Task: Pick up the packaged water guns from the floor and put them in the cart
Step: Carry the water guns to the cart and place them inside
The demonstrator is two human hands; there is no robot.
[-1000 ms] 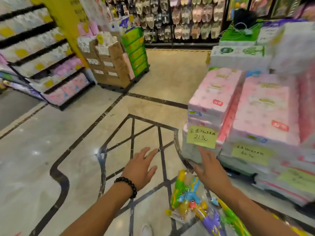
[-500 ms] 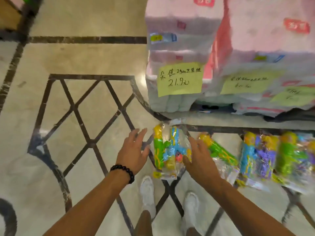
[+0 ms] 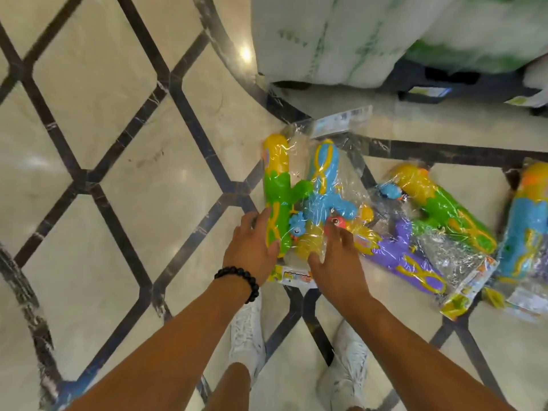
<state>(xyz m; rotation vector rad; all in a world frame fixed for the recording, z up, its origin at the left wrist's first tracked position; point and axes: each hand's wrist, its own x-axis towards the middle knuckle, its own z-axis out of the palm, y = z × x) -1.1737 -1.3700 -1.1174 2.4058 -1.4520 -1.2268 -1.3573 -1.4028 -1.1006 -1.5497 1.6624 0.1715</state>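
Three clear plastic packs of water guns lie on the marble floor. The nearest pack [image 3: 308,188] holds a green-and-yellow gun and a blue one. My left hand [image 3: 253,247], with a black bead bracelet on its wrist, touches that pack's left edge with its fingers straight. On the pack's lower right side my right hand [image 3: 338,256] rests flat, fingers spread. A second pack [image 3: 427,226], with a purple gun and a green one, lies to the right. A third pack [image 3: 527,232] is cut off by the right edge. No cart is in view.
Stacked white and green tissue packs [image 3: 341,40] stand on a dark pallet [image 3: 444,81] just behind the guns. My white shoes [image 3: 247,336] are below my hands. The pale floor with dark inlaid lines [image 3: 189,120] stretches to the left.
My head has dropped lower and closer to the floor. Both hands have come down onto the nearest pack, the left at its edge, the right on top.
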